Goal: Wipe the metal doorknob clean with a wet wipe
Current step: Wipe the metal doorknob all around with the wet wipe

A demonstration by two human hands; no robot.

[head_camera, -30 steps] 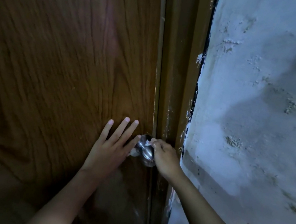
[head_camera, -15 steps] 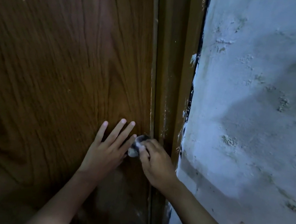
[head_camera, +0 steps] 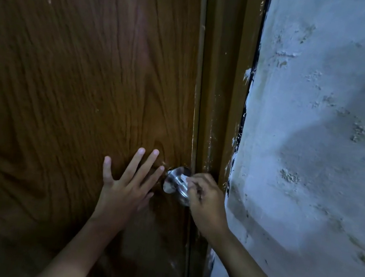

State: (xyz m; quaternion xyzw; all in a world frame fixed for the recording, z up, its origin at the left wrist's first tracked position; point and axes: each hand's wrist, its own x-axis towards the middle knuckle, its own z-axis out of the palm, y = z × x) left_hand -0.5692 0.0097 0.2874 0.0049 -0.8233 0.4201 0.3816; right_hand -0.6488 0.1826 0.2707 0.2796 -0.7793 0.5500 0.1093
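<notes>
A shiny metal doorknob (head_camera: 173,182) sticks out of the brown wooden door (head_camera: 77,89) near its right edge. My right hand (head_camera: 206,200) is closed around the knob's outer end, pinching a small white wet wipe (head_camera: 184,178) against the metal. Only a corner of the wipe shows between my fingers. My left hand (head_camera: 126,185) lies flat on the door just left of the knob, fingers spread, holding nothing. The knob's base plate and neck are visible; its front face is hidden by my right hand.
The brown door frame (head_camera: 222,85) runs vertically right of the door. A rough, pale painted wall (head_camera: 319,135) with chipped patches fills the right side, close to my right forearm.
My right hand has slid back from covering the knob toward its outer end, so the knob's neck and plate show again. My left hand stays flat on the door.
</notes>
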